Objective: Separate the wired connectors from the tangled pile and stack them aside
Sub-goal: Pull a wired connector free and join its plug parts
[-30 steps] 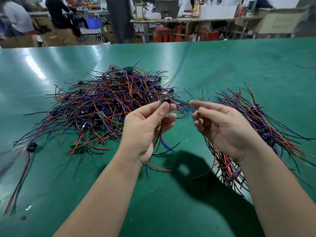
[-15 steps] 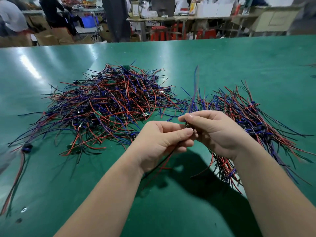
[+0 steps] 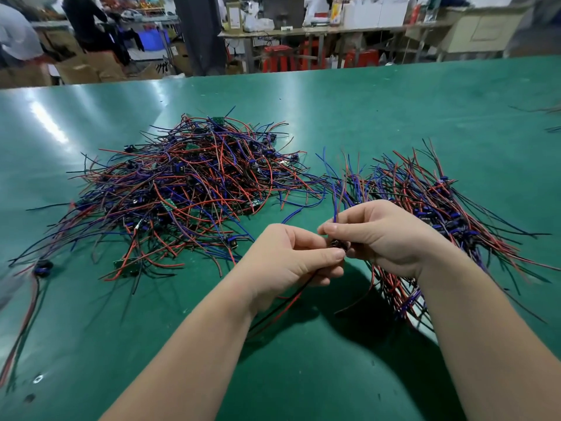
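Note:
A tangled pile of red, blue, purple and black wired connectors lies on the green table, left of centre. To its right, a sorted stack of the same connectors lies with wires roughly parallel. In front of both, my left hand and my right hand meet over the table and pinch one small dark connector between their fingertips. Its red and black wires trail down under my left hand; a blue wire rises above my right fingers.
A loose connector with a long red and black lead lies at the table's left edge. Stray wires show at the far right. Beyond the table stand benches, red stools, cardboard boxes and people.
My hands have come together from apart. The connector that my left hand lifted out of the pile is now pinched by both hands, lower and nearer to me.

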